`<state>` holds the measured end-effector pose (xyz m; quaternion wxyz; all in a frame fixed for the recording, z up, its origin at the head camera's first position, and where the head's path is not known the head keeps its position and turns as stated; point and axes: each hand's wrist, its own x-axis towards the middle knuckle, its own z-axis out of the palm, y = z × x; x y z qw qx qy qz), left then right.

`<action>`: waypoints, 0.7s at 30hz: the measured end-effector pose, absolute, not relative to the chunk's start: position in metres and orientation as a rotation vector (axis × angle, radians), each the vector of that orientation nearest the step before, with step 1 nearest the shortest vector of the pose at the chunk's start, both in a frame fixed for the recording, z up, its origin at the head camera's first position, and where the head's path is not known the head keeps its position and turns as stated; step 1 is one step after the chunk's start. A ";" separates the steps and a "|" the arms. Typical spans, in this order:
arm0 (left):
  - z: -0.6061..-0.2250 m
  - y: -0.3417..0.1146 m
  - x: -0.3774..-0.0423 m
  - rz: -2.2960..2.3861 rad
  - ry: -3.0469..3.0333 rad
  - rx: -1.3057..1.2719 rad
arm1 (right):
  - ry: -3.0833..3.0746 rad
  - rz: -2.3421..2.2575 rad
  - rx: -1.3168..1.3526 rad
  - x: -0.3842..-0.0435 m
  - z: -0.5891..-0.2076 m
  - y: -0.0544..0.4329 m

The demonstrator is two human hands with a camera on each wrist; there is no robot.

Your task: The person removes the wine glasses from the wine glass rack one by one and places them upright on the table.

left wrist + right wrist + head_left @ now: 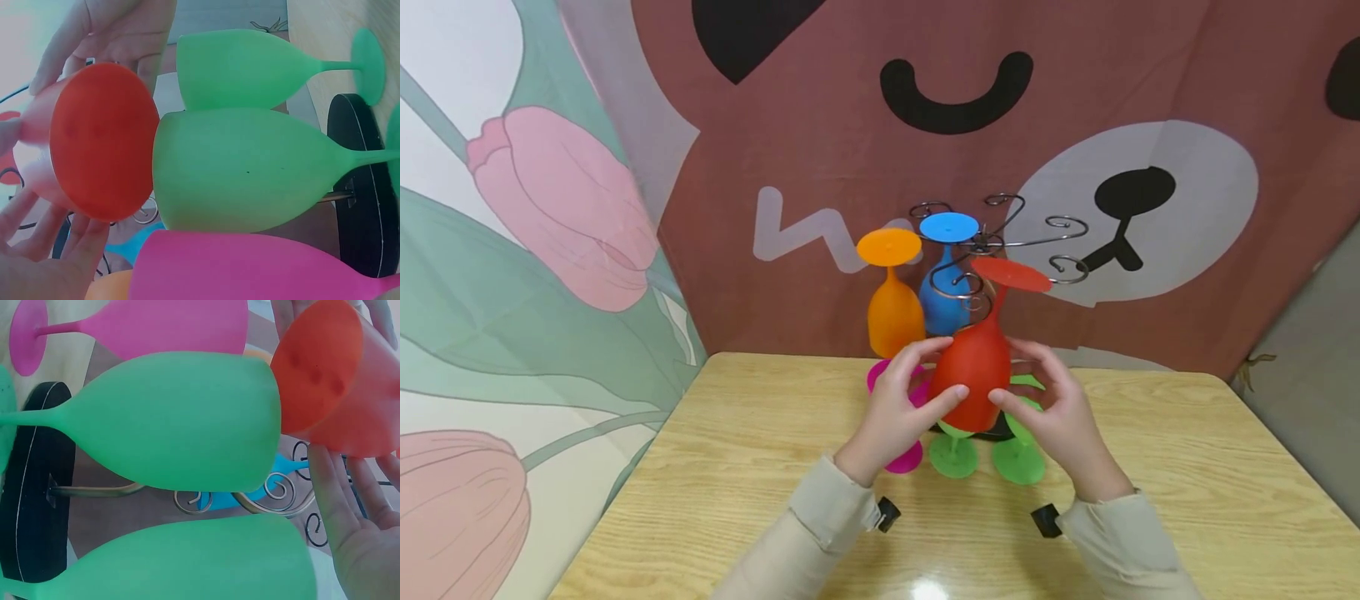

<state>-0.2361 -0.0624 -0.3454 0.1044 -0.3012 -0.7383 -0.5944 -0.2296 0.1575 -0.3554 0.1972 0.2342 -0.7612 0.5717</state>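
Both hands hold a red plastic goblet point(973, 379) upside down, its foot up and its mouth facing down. My left hand point(906, 400) grips the bowl from the left side, thumb in front. From the right, my right hand point(1052, 408) has its thumb and fingers around the other side of the bowl. In the wrist views the red mouth overlaps the rim of an upright green goblet point(250, 169). A second green goblet point(1018, 454) and a pink goblet point(250, 265) stand upright on either side of it.
Behind the hands, a metal rack point(981, 243) with curled arms rises from a black base point(356, 187). An orange goblet point(895, 321) and a blue goblet point(945, 304) hang upside down at its left. The wooden table point(737, 467) meets a printed cloth at the back.
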 end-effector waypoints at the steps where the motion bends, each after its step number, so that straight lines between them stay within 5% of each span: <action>1: -0.346 -0.063 -0.236 -1.754 -2.172 -0.900 | -2.136 1.589 0.657 -0.228 -0.356 0.158; 21: -0.358 -0.088 -0.235 -1.585 -2.059 -1.247 | -2.068 1.561 0.690 -0.202 -0.358 0.147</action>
